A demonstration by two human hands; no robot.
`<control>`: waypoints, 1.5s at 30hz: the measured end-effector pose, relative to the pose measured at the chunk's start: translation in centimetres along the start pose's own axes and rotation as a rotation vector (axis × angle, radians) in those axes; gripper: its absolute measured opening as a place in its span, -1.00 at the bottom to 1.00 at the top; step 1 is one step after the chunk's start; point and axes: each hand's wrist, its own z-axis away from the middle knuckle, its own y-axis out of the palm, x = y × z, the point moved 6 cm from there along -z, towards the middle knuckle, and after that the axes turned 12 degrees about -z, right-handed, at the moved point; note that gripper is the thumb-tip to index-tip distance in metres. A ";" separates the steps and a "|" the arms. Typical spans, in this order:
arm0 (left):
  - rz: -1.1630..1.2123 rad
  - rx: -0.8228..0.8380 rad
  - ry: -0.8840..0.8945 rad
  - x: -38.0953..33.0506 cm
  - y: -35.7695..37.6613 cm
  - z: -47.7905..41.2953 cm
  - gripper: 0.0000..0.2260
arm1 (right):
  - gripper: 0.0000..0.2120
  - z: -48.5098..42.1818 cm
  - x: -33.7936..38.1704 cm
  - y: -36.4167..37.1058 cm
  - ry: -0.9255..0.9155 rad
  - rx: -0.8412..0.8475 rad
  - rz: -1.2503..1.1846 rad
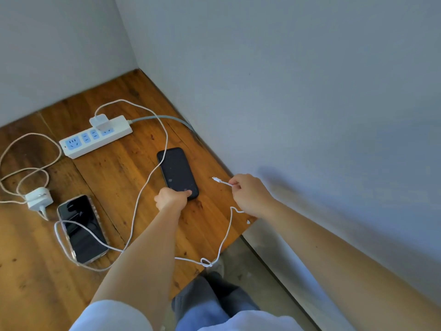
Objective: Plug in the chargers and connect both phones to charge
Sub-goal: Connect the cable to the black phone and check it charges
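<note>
A white power strip (95, 137) lies on the wooden table (124, 177). One white charger (99, 121) is plugged into its far end. That charger's white cable (152, 174) loops across the table to my right hand (250, 195), which pinches it just behind the connector tip (215, 179). My left hand (172, 198) grips the near end of a black phone (177, 172) lying flat near the table's right edge. A second phone (82, 229) in a clear case lies to the left. A second white charger (39, 199) with its cable (28, 154) lies unplugged at the left.
White walls close the table at the back and right, meeting at the corner (137, 69). The strip's grey lead (167, 118) runs off the right edge. The table's front right corner (248, 222) ends near my right wrist; floor and my legs (214, 297) are below.
</note>
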 end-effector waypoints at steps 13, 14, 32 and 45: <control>0.640 0.577 -0.006 -1.8 -7.2 8.0 -0.83 | -0.72 3.0 6.4 -3.5 -0.104 -0.125 -0.195; 0.684 0.605 -0.005 -1.8 -8.0 8.9 -0.83 | -0.70 3.3 7.3 -4.1 -0.110 -0.129 -0.218; 1.002 0.639 0.260 -3.7 -19.2 18.1 -0.83 | -0.75 8.4 16.3 -5.4 -0.280 0.069 -0.357; 0.887 0.596 0.222 -2.7 -18.3 18.0 -0.72 | -0.75 8.0 15.0 -3.8 -0.182 0.062 -0.396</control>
